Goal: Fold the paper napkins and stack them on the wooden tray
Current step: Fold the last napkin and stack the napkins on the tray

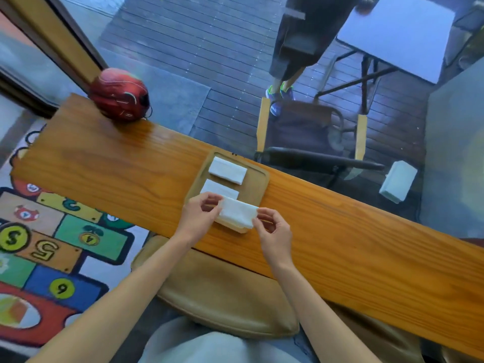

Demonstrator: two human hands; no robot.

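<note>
- Two bare hands meet over the near end of the shallow rectangular wooden tray, which lies on the long varnished orange-brown wooden desk.
- Between them they hold a white folded paper napkin — it sits over the near edge of the tray, its near corner reaching past the tray's rim.
- The left hand has its grip pressed onto the napkin's left end, thumb and fingertips pinching the paper.
- The right hand pinches the napkin's right end the same way, thumb and forefinger closed on the edge, the other fingers curled.
- Inside the tray lie two more folded white paper napkins: the middle napkin, just beyond the held one and partly covered by it and by the left hand, and the far napkin near the tray's far end. These two lie side by side with a strip of bare tray between them, not on top of each other.
- Well to the left of the tray, at the desk's far left corner, rests a round dark red ball-shaped thing with pale markings.
- Beyond the tray, past the desk's far edge, a white block-shaped packet shows to the right, seemingly seen through glass over dark planks — whether it is real or a reflection I cannot tell.
- On the near side of the tray, below the desk, sits a tan cushioned seat; left of it lies a colourful numbered play rug.
</note>
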